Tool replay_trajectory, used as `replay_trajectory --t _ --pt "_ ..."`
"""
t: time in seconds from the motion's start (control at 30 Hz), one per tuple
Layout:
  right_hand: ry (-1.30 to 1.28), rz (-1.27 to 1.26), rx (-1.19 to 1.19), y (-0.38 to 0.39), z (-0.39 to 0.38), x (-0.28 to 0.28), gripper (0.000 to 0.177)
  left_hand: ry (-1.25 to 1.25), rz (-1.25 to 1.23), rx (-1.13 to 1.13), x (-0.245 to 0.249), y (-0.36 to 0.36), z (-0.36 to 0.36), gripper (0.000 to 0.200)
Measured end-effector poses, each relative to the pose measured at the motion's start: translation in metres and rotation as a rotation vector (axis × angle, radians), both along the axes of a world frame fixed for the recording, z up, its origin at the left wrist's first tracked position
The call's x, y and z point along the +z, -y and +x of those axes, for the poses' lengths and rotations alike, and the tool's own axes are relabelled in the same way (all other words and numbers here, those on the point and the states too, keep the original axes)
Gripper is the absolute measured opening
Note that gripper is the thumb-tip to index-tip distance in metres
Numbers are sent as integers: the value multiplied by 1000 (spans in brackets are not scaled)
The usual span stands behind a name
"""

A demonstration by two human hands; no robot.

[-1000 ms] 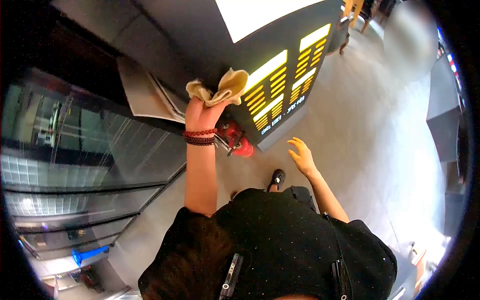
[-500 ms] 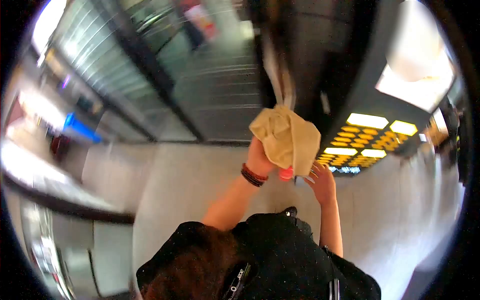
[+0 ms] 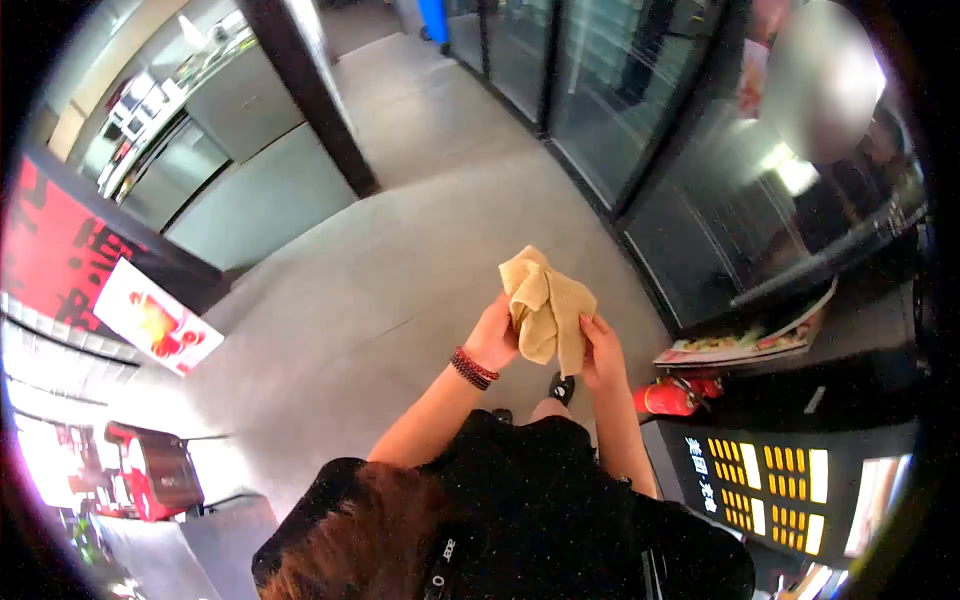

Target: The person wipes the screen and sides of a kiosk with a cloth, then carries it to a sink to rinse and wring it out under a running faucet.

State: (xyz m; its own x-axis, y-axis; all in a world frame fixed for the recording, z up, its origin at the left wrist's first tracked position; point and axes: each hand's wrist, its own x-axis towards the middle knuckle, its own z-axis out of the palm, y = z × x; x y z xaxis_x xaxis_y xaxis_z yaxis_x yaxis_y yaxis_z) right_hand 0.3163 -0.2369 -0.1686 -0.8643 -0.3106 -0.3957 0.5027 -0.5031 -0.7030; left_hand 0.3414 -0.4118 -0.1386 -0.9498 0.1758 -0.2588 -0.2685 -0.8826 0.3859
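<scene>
A crumpled tan cloth [image 3: 548, 308] is held in front of my body, above the grey floor. My left hand [image 3: 496, 336], below a wrist with dark red beaded bracelets [image 3: 473, 368], grips the cloth's left side. On the cloth's lower right edge, my right hand [image 3: 600, 350] pinches the fabric between thumb and fingers. Folds of the cloth hide some of the left fingertips.
Black-framed glass doors [image 3: 620, 110] run along the right. Red fire extinguishers [image 3: 668, 397] lie beyond my right forearm, near a dark panel with yellow lit strips [image 3: 770, 485]. A counter [image 3: 265, 180] and dark post [image 3: 310, 100] stand at left; a blue bin [image 3: 434, 20] is far ahead.
My view has swung left, away from facing the glass doors. My right hand, earlier spread beside the cloth, now grips it. The cloth has come lower and nearer my body.
</scene>
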Motion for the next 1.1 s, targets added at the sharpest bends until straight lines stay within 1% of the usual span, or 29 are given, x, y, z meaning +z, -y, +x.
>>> replay_trajectory --t 0.1,0.13,0.17,0.23,0.27,0.33,0.37,0.43,0.47,0.5,0.57,0.6,0.7,0.8,0.83,0.9,1.03,1.1 --pt "-6 38 91 49 -21 1 26 9 83 75 3 57 7 41" --pt "2 45 106 65 -29 4 25 -12 84 94 1 73 8 52" --pt "21 42 131 64 -39 -3 24 -15 130 107 -1 71 8 53" --pt "61 55 179 87 -61 -14 24 -23 240 130 0 90 4 55" --pt "57 43 190 98 -73 -17 24 -22 225 148 -7 100 -3 54" --pt "159 -7 182 129 -96 -12 27 -38 193 185 -24 126 -25 53" --pt "202 -34 179 148 -110 -7 28 -25 117 189 -29 142 -39 52" --pt "159 -85 234 168 -137 -4 31 -7 -41 196 -35 162 -60 49" --pt "140 -111 261 188 -157 0 33 -80 -74 178 -39 184 -78 45" --pt "82 -129 327 205 -175 9 33 -88 -80 176 -41 201 -93 45" --pt "-18 -167 451 237 -201 30 35 -85 -95 168 -17 231 -114 45" --pt "-99 -100 522 254 -220 25 36 -125 -92 153 -4 245 -125 46" --pt "-96 38 594 294 -245 28 36 -99 -151 198 0 272 -133 48" --pt "80 -12 711 349 -275 45 36 -33 -136 317 -24 314 -148 49" --pt "139 -24 686 367 -285 30 37 -28 -127 343 -28 325 -156 49" --pt "175 -66 742 387 -296 16 37 -56 -71 413 -26 334 -163 44" --pt "237 -77 693 449 -345 -1 40 -4 31 464 -59 394 -207 45" --pt "265 -95 675 468 -365 -2 39 -13 49 442 -70 417 -228 44"
